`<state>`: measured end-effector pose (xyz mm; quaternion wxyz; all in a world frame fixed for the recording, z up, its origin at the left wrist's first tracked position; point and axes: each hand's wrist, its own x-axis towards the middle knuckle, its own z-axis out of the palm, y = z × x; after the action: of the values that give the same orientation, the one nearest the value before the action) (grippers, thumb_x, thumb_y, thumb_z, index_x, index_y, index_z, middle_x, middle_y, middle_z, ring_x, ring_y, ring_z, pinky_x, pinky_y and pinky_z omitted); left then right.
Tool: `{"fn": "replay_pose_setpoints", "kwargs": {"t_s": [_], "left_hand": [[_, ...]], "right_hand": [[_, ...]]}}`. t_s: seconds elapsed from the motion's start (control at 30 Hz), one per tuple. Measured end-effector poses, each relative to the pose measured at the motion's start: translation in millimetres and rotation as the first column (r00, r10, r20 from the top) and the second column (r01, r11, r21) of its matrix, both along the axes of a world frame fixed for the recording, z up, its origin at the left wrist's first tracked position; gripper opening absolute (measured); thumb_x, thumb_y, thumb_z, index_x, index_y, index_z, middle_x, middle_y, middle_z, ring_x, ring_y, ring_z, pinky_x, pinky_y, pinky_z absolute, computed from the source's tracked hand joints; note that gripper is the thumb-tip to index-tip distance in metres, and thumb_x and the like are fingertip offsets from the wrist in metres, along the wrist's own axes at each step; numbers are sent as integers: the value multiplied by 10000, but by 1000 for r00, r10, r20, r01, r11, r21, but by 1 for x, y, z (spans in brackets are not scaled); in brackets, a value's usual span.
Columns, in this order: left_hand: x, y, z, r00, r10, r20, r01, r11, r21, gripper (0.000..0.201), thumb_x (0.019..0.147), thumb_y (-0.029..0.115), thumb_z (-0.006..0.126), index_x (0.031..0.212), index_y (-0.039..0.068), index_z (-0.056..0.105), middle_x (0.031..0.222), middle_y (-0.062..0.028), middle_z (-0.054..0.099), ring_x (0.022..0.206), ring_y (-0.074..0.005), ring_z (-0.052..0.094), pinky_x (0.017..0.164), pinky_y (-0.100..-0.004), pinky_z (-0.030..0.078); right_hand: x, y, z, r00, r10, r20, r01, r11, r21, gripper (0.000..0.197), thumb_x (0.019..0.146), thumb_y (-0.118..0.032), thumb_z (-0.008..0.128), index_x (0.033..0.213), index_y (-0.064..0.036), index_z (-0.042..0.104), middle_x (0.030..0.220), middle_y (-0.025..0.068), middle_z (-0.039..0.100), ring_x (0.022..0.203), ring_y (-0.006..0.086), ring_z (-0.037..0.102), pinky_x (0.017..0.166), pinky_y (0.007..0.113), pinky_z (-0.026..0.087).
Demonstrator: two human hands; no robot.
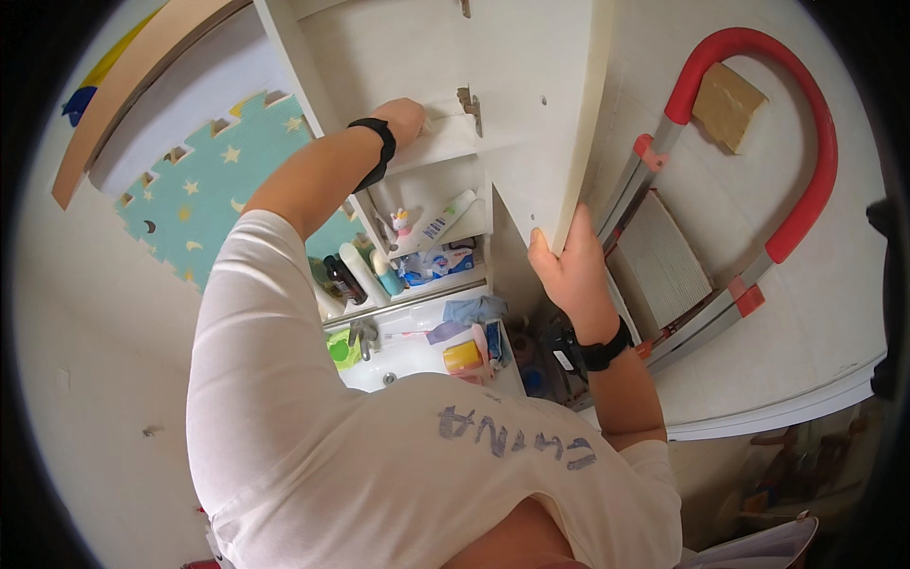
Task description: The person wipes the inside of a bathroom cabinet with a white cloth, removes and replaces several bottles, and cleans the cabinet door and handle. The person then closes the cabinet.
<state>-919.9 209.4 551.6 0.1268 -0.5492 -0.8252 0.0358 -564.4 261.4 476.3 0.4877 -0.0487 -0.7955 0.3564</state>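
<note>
My left hand [402, 119] reaches into the white wall cabinet [365, 47], just above its middle shelf [438, 142]. Its fingers look curled and are mostly turned away. A bit of something pale shows by the fingertips, too small to name. With my right hand [573, 275] I grip the lower edge of the swung-out cabinet door [536, 114], thumb on the inner face and the other fingers behind it. On the shelf beneath my left hand are a small pink-and-white figurine [402, 222] and a leaning white tube [451, 216].
Lower stand several bottles, one dark [345, 279], and a blue-and-white pack [438, 264]. Below them is a white sink [403, 358] with a faucet [362, 336] and a yellow item [463, 357]. At right leans a folding ladder with a red handle [823, 161].
</note>
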Motion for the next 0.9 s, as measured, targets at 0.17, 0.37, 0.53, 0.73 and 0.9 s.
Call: {"fn": "replay_pose_setpoints", "kwargs": {"t_s": [0.17, 0.37, 0.53, 0.73, 0.9], "left_hand": [[0, 40, -2, 999, -22, -35, 21, 999, -35, 98, 728, 62, 591, 793, 73, 664, 806, -154, 665, 791, -347, 633, 675, -433, 502], [-12, 59, 0, 981, -175, 87, 174, 985, 22, 135, 770, 116, 602, 878, 65, 665, 858, -168, 678, 805, -371, 633, 699, -449, 500], [-20, 58, -11, 970, -234, 71, 229, 971, 68, 180, 809, 134, 594, 954, 72, 680, 892, -186, 675, 844, -380, 628, 731, -448, 499], [-14, 57, -6, 963, -264, 58, 264, 964, 5, 196, 837, 142, 566, 980, 59, 671, 912, -197, 668, 877, -389, 619, 754, -454, 499], [-4, 60, -6, 991, -136, 16, 136, 991, 15, 175, 840, 120, 536, 934, 56, 670, 919, -187, 674, 896, -395, 620, 770, -469, 507]], "right_hand": [[-2, 0, -1, 999, -10, -30, 11, 999, 30, 401, 789, -90, 627, 1149, 25, 491, 908, 209, 641, 770, 413, 615, 682, 458, 488], [0, 1, 0, 1000, -6, 12, 6, 1000, 4, 389, 784, -84, 624, 1130, 31, 488, 956, 202, 643, 805, 415, 612, 716, 459, 489], [-1, 2, -1, 1000, -18, -1, 18, 999, 33, 394, 777, -78, 625, 1129, 33, 487, 998, 205, 641, 832, 415, 612, 723, 455, 492], [0, 2, -1, 1000, 11, 1, -11, 1000, 5, 399, 776, -77, 619, 1132, 41, 483, 978, 208, 640, 825, 415, 611, 722, 453, 491], [0, 1, 0, 1000, 15, -17, -15, 1000, -5, 386, 782, -72, 610, 1125, 49, 482, 906, 223, 631, 780, 428, 605, 689, 454, 489]]}}
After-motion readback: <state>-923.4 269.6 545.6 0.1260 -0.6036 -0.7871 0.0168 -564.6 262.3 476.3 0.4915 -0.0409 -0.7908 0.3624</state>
